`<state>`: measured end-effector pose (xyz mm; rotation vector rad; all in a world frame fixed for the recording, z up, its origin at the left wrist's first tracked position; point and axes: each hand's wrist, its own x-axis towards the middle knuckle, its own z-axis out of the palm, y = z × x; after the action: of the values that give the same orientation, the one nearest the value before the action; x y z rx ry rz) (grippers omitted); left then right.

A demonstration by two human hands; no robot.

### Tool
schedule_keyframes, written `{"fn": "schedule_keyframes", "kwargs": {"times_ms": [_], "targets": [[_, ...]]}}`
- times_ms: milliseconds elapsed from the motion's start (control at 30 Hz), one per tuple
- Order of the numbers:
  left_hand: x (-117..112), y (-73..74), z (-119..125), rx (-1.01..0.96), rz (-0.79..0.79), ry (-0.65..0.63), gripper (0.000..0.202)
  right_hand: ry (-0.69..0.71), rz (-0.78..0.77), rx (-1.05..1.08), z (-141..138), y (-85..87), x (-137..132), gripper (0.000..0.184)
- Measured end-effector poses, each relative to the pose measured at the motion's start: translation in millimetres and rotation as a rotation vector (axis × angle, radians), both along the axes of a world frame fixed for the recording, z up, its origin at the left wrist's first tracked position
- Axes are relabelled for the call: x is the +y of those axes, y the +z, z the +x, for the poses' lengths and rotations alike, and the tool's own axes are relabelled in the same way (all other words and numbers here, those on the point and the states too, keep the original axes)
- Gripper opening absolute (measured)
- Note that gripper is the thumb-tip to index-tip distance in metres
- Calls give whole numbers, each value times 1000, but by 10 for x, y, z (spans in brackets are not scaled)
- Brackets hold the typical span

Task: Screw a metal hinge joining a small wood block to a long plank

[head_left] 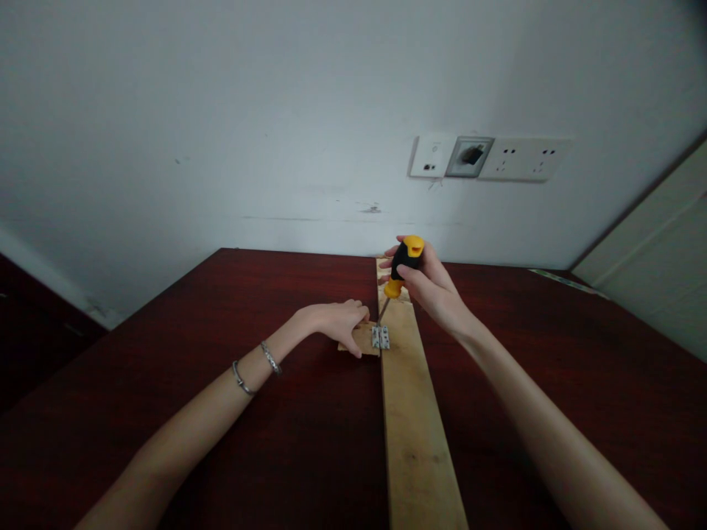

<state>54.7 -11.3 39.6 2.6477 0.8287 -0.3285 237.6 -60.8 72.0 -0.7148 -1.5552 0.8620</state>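
Note:
A metal hinge point(381, 338) lies flat across the joint between a long wooden board point(415, 412) and a small wooden piece point(364, 340) on its left. My left hand point(343, 325) grips the small piece, thumb on the near side and fingers on the far side. Wrapped in my right hand point(434, 288) is a yellow and black screwdriver point(407, 259), held tilted above the board. Its shaft runs down to the far left part of the hinge. Whether a screw sits under the tip is too small to tell.
Both wooden parts rest on a dark red table point(265, 442) that meets a white wall point(221, 125). Sockets and a switch panel point(524, 158) are set in the wall at right. A thin patterned strip point(568, 282) lies along the table's back right edge.

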Motion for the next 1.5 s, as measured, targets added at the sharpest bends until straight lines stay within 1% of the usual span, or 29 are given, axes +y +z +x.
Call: {"fn": "schedule_keyframes", "kwargs": {"times_ms": [100,167,267,333,500,600,700,800,867,967,1067,1233,1400,1500], "targets": [[-8,8,5,13,8,5,72,-15,25,-5,-12,63,-39,29],[-12,11,7,14,12,13,72,-42,47,4,-22,75,-44,31],[-12,9,7,12,20,4,71,-69,63,21,-41,59,-39,36],[-7,2,6,18,30,-12,71,-64,49,21,-60,43,-43,37],[1,-23,8,43,50,-4,83,-38,3,-6,-109,-1,-70,41],[-6,-20,12,59,35,3,81,-33,-1,-19,-120,-28,-60,43],[-16,-6,13,58,21,5,77,-13,-20,-53,-125,-17,-56,46],[-21,7,14,52,21,1,74,16,-36,-70,-140,38,-78,40],[-21,14,16,50,16,0,73,20,-15,-51,-156,71,-87,36],[-22,23,19,55,-4,15,71,16,28,-10,-177,72,-66,38],[-25,27,19,50,-4,13,69,-21,57,-9,-189,26,-22,43],[-27,26,15,46,6,4,74,-118,58,-92,-181,-45,-12,47],[-5,-2,16,55,13,-8,78,-25,-35,-41,-149,-50,-23,47],[9,-19,13,48,18,-22,79,2,-38,-3,-127,4,-26,40]]}}
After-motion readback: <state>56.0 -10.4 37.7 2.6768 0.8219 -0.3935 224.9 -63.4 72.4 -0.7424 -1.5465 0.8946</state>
